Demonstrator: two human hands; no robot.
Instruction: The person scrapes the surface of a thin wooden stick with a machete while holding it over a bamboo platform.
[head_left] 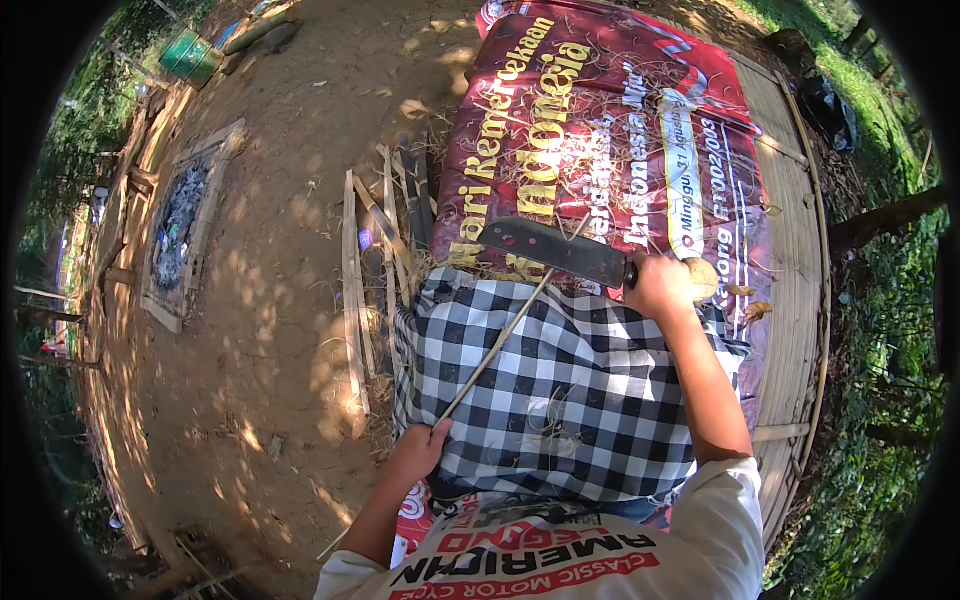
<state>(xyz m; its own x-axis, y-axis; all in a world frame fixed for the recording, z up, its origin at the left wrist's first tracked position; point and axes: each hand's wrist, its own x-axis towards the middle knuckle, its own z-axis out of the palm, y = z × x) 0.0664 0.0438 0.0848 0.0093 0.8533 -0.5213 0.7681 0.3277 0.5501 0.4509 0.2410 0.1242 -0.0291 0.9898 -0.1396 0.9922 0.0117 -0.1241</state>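
My right hand (662,286) is closed round the handle of a broad dark knife (560,256), whose round wooden butt shows past my fist. The blade points left and has a few holes near its tip. My left hand (420,452) grips a thin bamboo strip (494,348) near my left thigh. From there the strip slants up and right over a black-and-white checkered cloth (570,390) on my lap. It meets the blade, and a short piece shows beyond it; whether the edge cuts into it I cannot tell.
A red printed banner (690,150) strewn with thin shavings covers a bamboo platform (785,260). Split bamboo pieces (352,290) lie on the dirt at left. Farther left are a framed ash pit (182,225) and a green drum (190,60). Plants grow at right.
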